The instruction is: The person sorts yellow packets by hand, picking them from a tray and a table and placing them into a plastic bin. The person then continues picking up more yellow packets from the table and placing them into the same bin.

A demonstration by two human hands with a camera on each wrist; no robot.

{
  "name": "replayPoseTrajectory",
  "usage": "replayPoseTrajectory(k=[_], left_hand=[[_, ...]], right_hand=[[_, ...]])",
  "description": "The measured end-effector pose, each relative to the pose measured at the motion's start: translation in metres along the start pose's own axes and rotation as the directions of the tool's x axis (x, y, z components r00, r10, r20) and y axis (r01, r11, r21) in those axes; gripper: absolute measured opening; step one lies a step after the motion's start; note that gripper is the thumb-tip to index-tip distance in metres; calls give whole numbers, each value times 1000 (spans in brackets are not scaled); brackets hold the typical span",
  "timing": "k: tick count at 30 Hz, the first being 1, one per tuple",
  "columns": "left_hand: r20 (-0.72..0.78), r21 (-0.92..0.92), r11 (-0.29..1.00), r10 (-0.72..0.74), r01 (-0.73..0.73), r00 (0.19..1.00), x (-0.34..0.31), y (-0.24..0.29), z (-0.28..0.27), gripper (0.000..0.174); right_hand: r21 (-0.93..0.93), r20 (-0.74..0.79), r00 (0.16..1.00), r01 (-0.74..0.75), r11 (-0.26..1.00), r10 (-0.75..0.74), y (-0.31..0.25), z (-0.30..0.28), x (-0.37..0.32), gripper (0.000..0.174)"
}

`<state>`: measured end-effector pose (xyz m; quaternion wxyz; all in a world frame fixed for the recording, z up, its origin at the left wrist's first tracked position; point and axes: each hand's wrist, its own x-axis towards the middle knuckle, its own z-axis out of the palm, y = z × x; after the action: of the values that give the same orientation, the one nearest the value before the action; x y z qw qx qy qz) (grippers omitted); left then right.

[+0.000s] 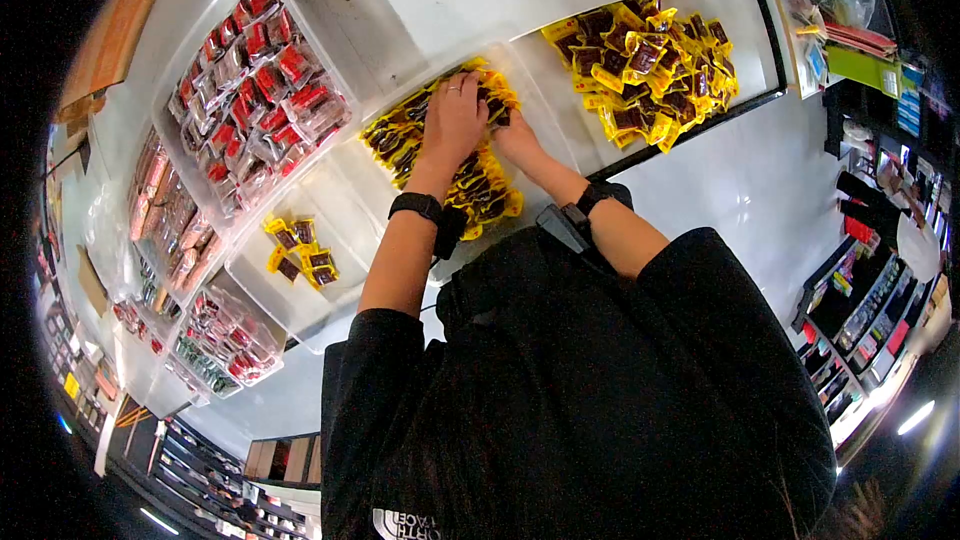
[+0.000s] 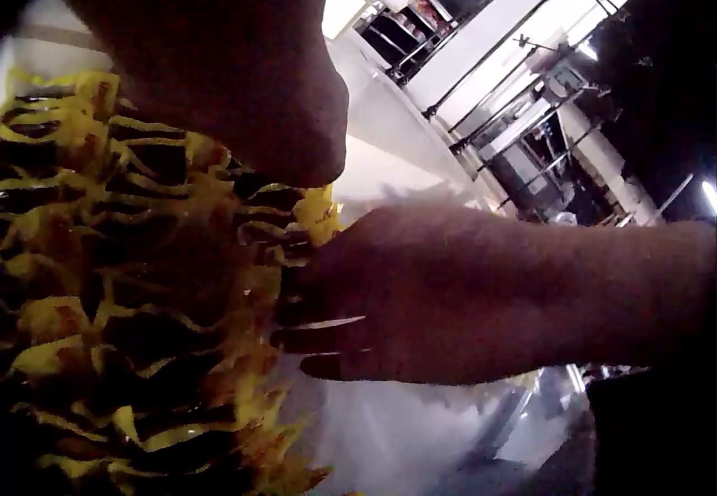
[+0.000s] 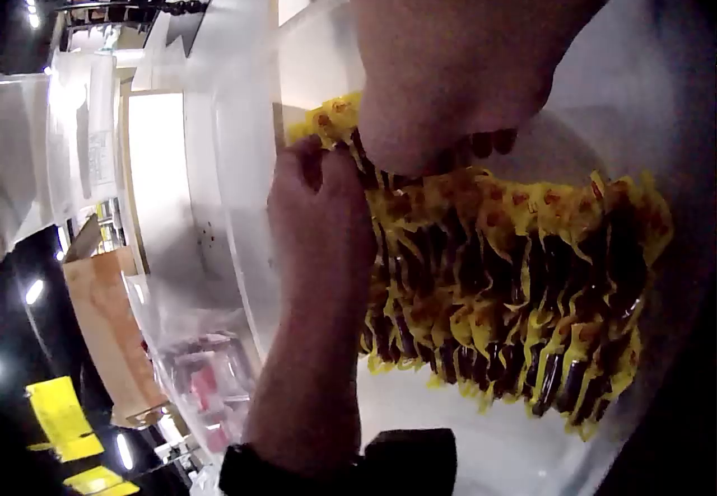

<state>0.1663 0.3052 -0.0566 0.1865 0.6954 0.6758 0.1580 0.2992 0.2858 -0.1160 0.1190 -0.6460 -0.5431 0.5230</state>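
Observation:
Rows of small yellow packets with dark contents [image 1: 400, 140] stand packed side by side in a clear plastic tray [image 1: 546, 105]. My left hand [image 1: 457, 120] reaches over their far part, a ring on one finger. In the right wrist view, this left hand [image 3: 319, 188] pinches a yellow packet [image 3: 334, 122] at the row's end. On the right side of the rows lies my right hand [image 1: 520, 140], its fingers at the packets' edge. The left wrist view shows the right hand [image 2: 415, 295] with its outer fingers stretched out; its thumb and index tip are hidden in shadow.
A heap of loose yellow packets [image 1: 650, 65] lies in the tray to the right. Several more yellow packets [image 1: 303, 252] sit in the left tray. Beyond it stand bins of red packets [image 1: 265, 90] and pink ones [image 1: 170, 210]. A table edge [image 1: 725, 115] runs along the right.

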Motion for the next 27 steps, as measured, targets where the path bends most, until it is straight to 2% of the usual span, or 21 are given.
replayPoseTrajectory(k=[1,3,4,6,7,9,10,12,16,18,22,23,24,25,26,27], left_hand=[[4,1,1000,3,-3,1000,0,1,-1,35],[14,21,1000,-14,14,1000,1,2,-3,34],[14,23,1000,-12,12,1000,1,-2,3,34],[-45,19,1000,18,-18,999,1,-3,7,34],[-45,19,1000,18,-18,999,1,-1,3,34],[87,79,997,-22,15,996,0,4,-4,33],[87,80,997,-24,17,996,0,5,-3,33],[163,148,988,-58,34,985,1,7,-3,44],[155,126,991,-54,34,986,1,6,2,46],[45,100,994,-52,48,998,-2,4,3,39],[28,124,991,-48,44,998,-6,5,1,42],[62,94,995,-46,40,997,-5,6,0,44],[90,68,997,-55,49,994,-5,5,-2,45],[155,9,995,-97,96,983,-3,5,-6,45],[102,-36,995,-91,96,991,-4,6,-9,44],[28,-49,997,-63,64,998,-7,2,-8,43]], right_hand=[[4,-2,1000,-3,1000,3,-3,-3,-2,35],[-203,80,996,51,978,-35,-12,-11,-5,34],[-201,79,996,51,978,-36,-23,-16,-8,34],[-389,103,992,-25,921,71,-38,-23,-16,33],[-388,103,992,-26,921,71,-40,-24,-16,33],[-471,155,985,13,882,69,-47,-26,-18,34],[-471,157,985,14,882,68,-49,-27,-19,34],[-519,158,984,14,855,80,-51,-28,-21,35],[-553,146,988,43,832,46,-53,-30,-23,36],[-545,131,991,73,835,-1,-52,-30,-25,35],[-542,214,977,117,832,1,-28,-16,-5,27],[-193,199,966,-129,973,168,-20,-13,0,22],[172,261,911,-370,913,320,-18,-11,4,18],[245,318,889,-414,877,331,-23,-17,0,15],[309,381,861,-463,831,337,-27,-24,-6,13],[283,359,865,-460,842,351,-36,-28,-11,12]])
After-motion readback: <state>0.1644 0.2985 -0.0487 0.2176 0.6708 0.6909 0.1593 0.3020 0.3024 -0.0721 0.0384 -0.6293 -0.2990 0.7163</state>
